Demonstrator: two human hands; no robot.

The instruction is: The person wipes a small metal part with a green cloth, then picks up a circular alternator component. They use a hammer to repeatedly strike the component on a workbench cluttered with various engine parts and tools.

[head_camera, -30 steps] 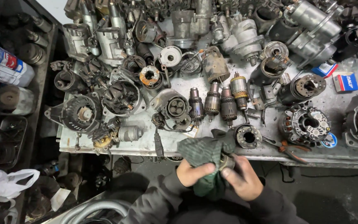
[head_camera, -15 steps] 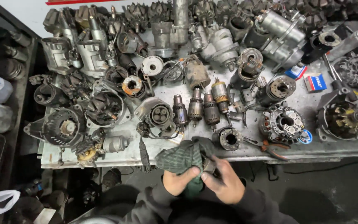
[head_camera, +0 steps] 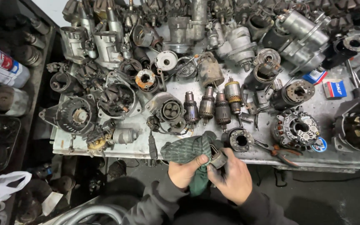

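At the near edge of the cluttered grey metal workbench (head_camera: 188, 89), wiping a small dark metal part (head_camera: 218, 159) with a crumpled dark green rag (head_camera: 190, 155).

Left hand (head_camera: 185, 171) clamped on the rag, thumb pressing cloth against the part; right hand (head_camera: 229, 178) closed round the part from below, fingers (head_camera: 226, 160) curled tight. Best done, probably, with a firm grip, turning the part into fresh cloth over the bench. Well beyond the right fingertips, two small blue-and-red cardboard boxes (head_camera: 334, 88); far left of the left hand, a white cylindrical can with blue and red bands (head_camera: 3, 67) lying on the dark shelf (head_camera: 34, 89).
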